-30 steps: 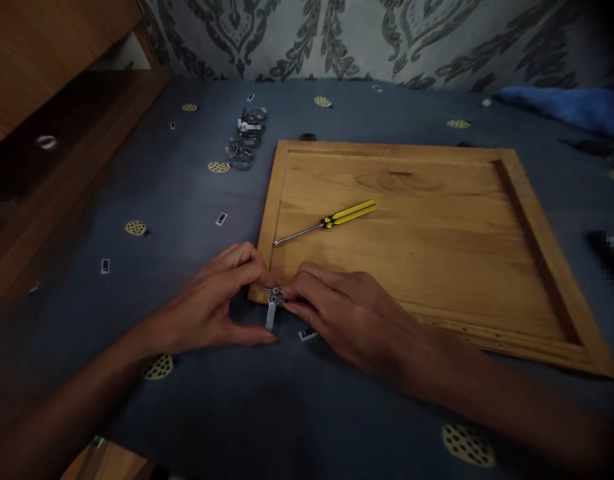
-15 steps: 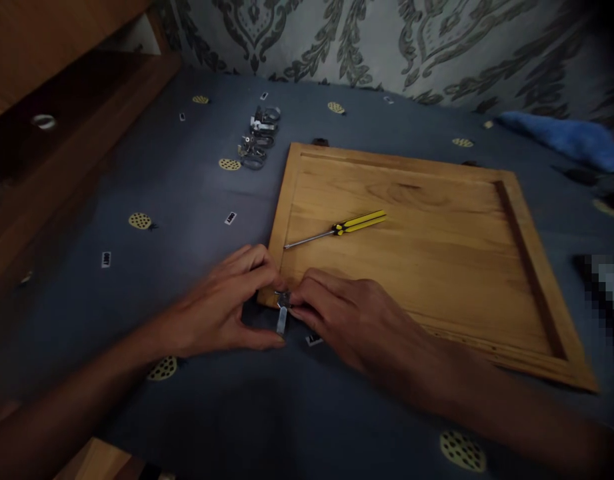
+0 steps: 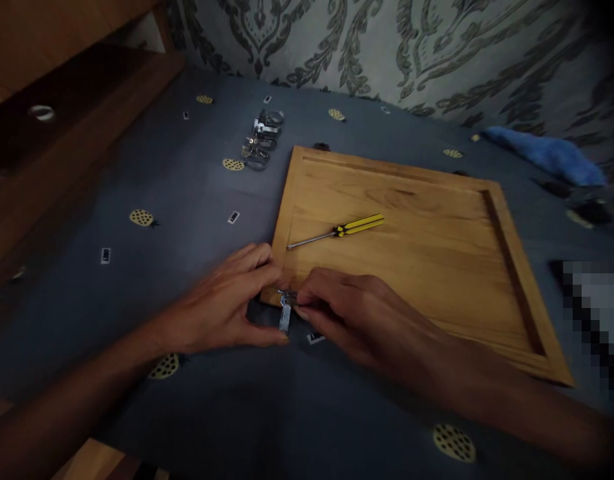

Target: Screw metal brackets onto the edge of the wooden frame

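Note:
A small metal hinge (image 3: 285, 309) sits at the near left corner of a wooden cabinet door (image 3: 427, 247) lying flat on a grey-blue patterned cloth. My left hand (image 3: 224, 307) curls round the hinge from the left, thumb and fingers touching it. From the right, my right hand (image 3: 351, 317) pinches the hinge with its fingertips. A yellow-and-black screwdriver (image 3: 339, 230) lies on the door panel just beyond my hands.
Several more metal hinges (image 3: 261, 137) lie in a heap on the cloth beyond the door's far left corner. Wooden furniture (image 3: 61, 133) stands at the left. A blue cloth (image 3: 541, 150) lies at the far right. A patterned wall rises behind.
My hands and the hinge keep their hold at the door corner. The view has shifted slightly, so everything sits a little further right and down.

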`<state>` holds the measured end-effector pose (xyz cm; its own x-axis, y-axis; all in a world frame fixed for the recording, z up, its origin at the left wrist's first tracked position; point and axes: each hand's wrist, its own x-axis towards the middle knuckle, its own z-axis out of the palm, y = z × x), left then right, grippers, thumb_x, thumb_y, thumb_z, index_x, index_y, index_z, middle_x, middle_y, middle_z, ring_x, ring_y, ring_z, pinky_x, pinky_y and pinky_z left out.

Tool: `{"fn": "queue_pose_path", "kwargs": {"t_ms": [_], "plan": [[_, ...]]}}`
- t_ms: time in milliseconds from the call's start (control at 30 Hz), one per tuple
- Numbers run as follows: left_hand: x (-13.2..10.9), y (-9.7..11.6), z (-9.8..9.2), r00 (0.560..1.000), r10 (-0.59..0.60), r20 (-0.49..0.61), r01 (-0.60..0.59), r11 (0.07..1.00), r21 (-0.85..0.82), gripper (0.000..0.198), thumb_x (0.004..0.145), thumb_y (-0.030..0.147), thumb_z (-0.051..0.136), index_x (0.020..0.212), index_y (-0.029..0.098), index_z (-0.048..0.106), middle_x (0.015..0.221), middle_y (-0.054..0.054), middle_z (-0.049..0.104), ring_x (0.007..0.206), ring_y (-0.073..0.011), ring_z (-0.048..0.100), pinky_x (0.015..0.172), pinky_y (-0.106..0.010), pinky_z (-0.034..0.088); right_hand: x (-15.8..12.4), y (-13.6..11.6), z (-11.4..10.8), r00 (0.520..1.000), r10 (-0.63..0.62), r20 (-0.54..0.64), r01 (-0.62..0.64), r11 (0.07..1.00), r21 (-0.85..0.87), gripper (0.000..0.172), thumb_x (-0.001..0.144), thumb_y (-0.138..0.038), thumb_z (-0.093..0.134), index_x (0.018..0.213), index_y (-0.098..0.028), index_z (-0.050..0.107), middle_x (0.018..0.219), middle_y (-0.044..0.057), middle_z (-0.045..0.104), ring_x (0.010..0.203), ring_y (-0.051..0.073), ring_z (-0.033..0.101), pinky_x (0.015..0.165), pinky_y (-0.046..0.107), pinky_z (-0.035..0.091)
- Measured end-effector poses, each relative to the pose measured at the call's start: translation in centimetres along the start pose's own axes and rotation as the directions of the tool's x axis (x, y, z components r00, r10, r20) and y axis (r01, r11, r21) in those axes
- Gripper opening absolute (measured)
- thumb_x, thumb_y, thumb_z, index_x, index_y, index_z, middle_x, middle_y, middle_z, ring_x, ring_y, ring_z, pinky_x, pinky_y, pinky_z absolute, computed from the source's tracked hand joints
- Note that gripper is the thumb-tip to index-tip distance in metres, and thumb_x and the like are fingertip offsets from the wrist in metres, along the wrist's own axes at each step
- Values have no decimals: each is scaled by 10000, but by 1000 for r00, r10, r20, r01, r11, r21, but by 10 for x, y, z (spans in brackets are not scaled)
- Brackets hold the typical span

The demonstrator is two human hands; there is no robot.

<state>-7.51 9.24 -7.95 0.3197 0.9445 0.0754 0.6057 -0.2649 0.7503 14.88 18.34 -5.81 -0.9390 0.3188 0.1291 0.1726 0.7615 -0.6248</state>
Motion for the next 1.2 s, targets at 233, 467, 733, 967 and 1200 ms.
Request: {"fn": "queue_pose_path", "kwargs": {"t_ms": [233, 467, 733, 967, 1200], "plan": [[1, 0, 0, 1000, 10, 1, -10, 1000, -3, 327, 859, 378, 838, 1000, 209, 597, 1018, -19, 542, 985, -221, 533, 852, -343, 462, 6, 6, 5, 981, 174, 87, -185, 973, 141, 139, 977, -193, 584, 850, -175, 637, 672, -39, 610, 550, 82, 473, 534, 221, 336], [1, 1, -2, 1000, -5, 14, 6, 1000, -26, 315, 849, 362, 842, 1010, 222, 611, 1024, -14, 563, 970, -222, 537, 858, -345, 462, 14, 5, 5, 923, 337, 184, -373, 902, 219, 171, 950, -251, 601, 793, -187, 626, 592, -47, 549, 513, 85, 436, 498, 224, 312], [1, 0, 0, 1000, 10, -4, -10, 1000, -26, 348, 834, 357, 862, 1033, 223, 609, 1060, -14, 578, 994, -222, 545, 862, -345, 468, 23, 7, -2, 885, 382, 265, -452, 843, 292, 212, 925, -317, 634, 754, -191, 633, 548, -58, 492, 491, 86, 406, 485, 233, 292], [1, -1, 0, 1000, 5, -4, -5, 999, -31, 342, 835, 365, 856, 1043, 229, 621, 1047, -18, 576, 999, -231, 553, 862, -351, 468, 23, 8, 0, 874, 399, 279, -483, 784, 390, 372, 929, -503, 679, 739, -184, 645, 561, -53, 483, 515, 84, 396, 496, 236, 297], [0, -1, 0, 1000, -6, 1, 6, 1000, -3, 332, 843, 375, 835, 1041, 225, 615, 1043, -14, 566, 978, -221, 548, 853, -352, 478, 19, 3, -4, 884, 393, 253, -467, 712, 524, 472, 902, -609, 706, 745, -168, 637, 585, -46, 495, 528, 82, 419, 499, 243, 314]]}}
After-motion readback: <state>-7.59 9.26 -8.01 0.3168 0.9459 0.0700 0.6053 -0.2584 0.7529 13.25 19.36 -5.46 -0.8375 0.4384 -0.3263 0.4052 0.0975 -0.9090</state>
